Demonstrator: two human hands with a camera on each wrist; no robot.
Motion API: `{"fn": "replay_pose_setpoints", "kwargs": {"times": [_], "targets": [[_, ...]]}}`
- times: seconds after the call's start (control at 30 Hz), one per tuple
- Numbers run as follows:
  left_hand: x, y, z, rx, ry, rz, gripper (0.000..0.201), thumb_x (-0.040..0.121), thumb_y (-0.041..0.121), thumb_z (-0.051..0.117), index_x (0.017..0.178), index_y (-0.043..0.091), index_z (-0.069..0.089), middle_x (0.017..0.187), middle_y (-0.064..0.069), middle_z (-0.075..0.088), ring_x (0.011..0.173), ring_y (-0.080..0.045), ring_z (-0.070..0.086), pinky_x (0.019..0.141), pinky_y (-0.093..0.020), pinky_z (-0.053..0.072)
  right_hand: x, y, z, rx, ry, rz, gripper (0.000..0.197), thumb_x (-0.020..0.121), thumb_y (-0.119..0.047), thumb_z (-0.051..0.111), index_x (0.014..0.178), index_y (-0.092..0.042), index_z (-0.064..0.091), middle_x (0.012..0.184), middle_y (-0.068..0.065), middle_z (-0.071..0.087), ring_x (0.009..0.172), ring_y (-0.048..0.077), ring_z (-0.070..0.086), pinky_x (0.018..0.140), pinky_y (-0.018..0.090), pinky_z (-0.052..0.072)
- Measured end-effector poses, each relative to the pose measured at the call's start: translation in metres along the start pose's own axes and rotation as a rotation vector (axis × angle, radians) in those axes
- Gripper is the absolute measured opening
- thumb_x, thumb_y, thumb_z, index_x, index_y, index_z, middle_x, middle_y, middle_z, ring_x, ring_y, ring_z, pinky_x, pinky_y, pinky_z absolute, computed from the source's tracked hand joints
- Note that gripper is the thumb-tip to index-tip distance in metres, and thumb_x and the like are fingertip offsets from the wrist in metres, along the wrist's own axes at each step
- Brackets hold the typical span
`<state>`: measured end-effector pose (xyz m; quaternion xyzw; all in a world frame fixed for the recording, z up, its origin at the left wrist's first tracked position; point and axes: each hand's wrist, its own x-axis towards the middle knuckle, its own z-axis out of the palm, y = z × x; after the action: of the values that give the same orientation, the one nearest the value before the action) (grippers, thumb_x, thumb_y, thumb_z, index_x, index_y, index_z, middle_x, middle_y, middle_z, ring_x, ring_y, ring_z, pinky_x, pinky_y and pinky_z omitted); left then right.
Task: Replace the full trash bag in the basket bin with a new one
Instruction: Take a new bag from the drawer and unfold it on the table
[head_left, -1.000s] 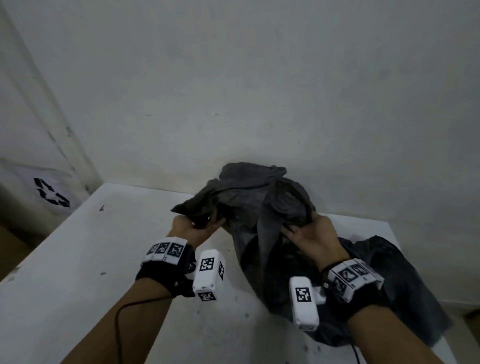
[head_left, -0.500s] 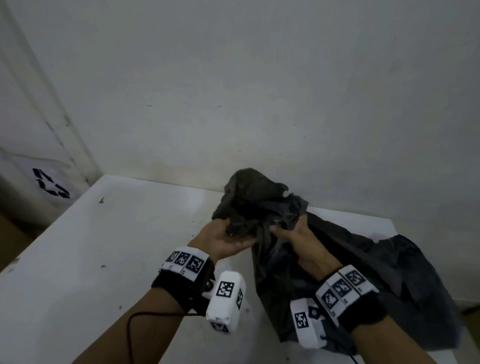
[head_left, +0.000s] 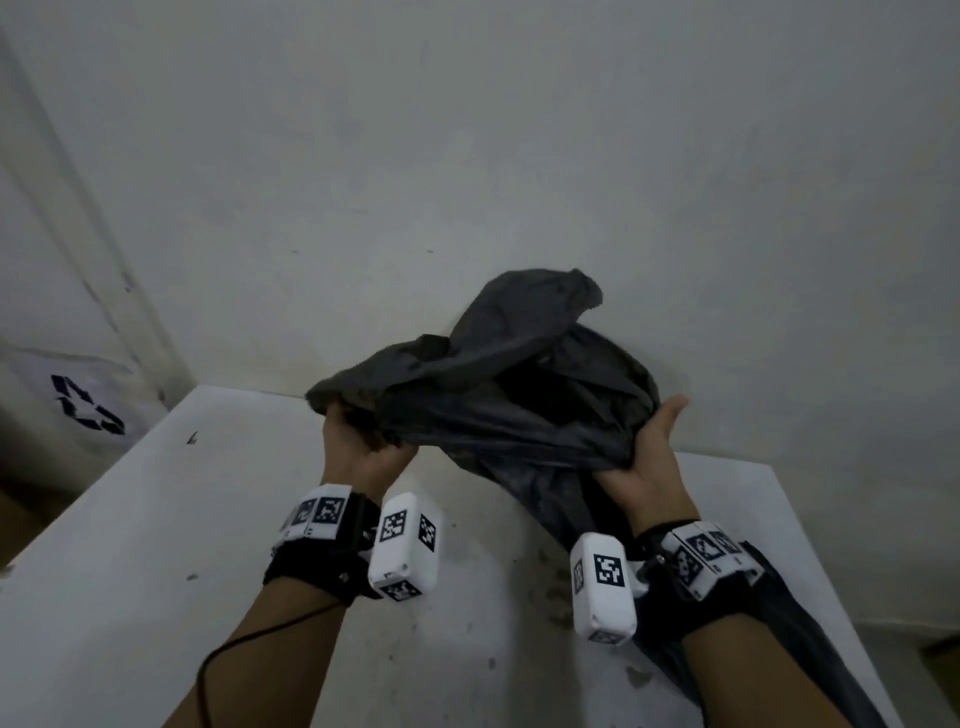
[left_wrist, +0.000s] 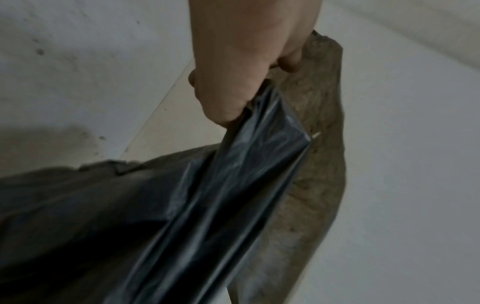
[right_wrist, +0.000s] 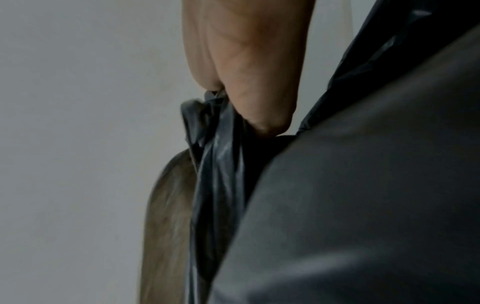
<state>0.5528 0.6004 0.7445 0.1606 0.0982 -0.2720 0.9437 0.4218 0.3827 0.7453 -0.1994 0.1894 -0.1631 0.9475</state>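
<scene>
1. Left hand (head_left: 363, 447) clenched on black trash bag (head_left: 519, 415) rim, near the bag's left edge.
2. Right hand (head_left: 644, 457) pinches the bag's right rim; thumb sticks out.
3. Hands pull apart, likely stretching the bag's mouth open for fitting.
4. Bag held above white table (head_left: 130, 571), tail trailing down its right side.
5. Plain white wall (head_left: 467, 156) behind the bag; no basket bin visible.

The crumpled black plastic trash bag (head_left: 519, 415) is running off the head view's bottom edge and hiding its own inside. Its folds are covering the left hand's (head_left: 358, 447) fingertips and most of the right hand's (head_left: 644, 457) fingers. Both wrist views are blurring.
</scene>
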Motion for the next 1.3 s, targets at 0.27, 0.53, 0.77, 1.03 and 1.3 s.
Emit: {"fn": "replay_pose_setpoints", "kwargs": {"times": [0.27,0.53,0.77,1.03,1.3], "targets": [[-0.011,-0.009,-0.016,0.707,0.256,0.028,0.048,0.095,0.033,0.049,0.14,0.018,0.04,0.144,-0.005,0.044,0.135,-0.025,0.039,0.102,-0.034,0.04,-0.008,0.025,-0.044,-0.25,0.192,0.138,0.065,0.094,-0.062,0.033,0.134,-0.015,0.053,0.131,0.016,0.06,0.107,0.038,0.064,0.082,0.049,0.057],[-0.007,-0.036,-0.005,0.7,-0.137,-0.121,0.035,0.092,0.028,0.047,0.116,0.004,0.056,0.101,-0.01,0.07,0.103,-0.031,0.059,0.087,-0.038,0.053,-0.025,0.01,-0.026,-1.899,0.163,-0.826,0.104,0.084,-0.036,0.07,0.152,-0.032,-0.009,0.161,0.007,0.0,0.148,0.031,0.007,0.115,0.05,0.021],[-0.02,-0.049,0.03,1.225,-0.32,-0.438,0.036,0.092,0.03,0.054,0.118,0.007,0.061,0.104,-0.01,0.071,0.089,-0.021,0.069,0.076,-0.029,0.056,-0.015,0.005,0.015,-2.43,-0.429,-0.569,0.1,0.066,-0.086,0.035,0.148,-0.03,0.028,0.161,-0.012,-0.004,0.148,0.014,-0.01,0.118,0.045,0.007],[-0.015,-0.017,0.0,0.779,-0.236,-0.475,0.066,0.085,0.065,0.041,0.11,0.01,0.069,0.112,-0.011,0.069,0.1,-0.023,0.067,0.083,-0.032,0.055,-0.008,-0.01,0.039,-1.612,-0.251,-0.246,0.052,0.098,-0.051,0.032,0.072,-0.021,0.066,0.07,-0.014,0.067,0.062,-0.006,0.062,0.059,0.013,0.044],[-0.007,-0.027,-0.005,1.655,-0.083,0.458,0.038,0.095,0.052,0.042,0.113,0.025,0.061,0.117,0.005,0.062,0.109,-0.011,0.057,0.097,-0.026,0.046,-0.007,0.014,0.053,-1.792,-0.263,-0.102,0.062,0.096,-0.059,0.01,0.081,-0.012,0.048,0.079,0.009,0.046,0.076,0.018,0.043,0.07,0.029,0.03]]}}
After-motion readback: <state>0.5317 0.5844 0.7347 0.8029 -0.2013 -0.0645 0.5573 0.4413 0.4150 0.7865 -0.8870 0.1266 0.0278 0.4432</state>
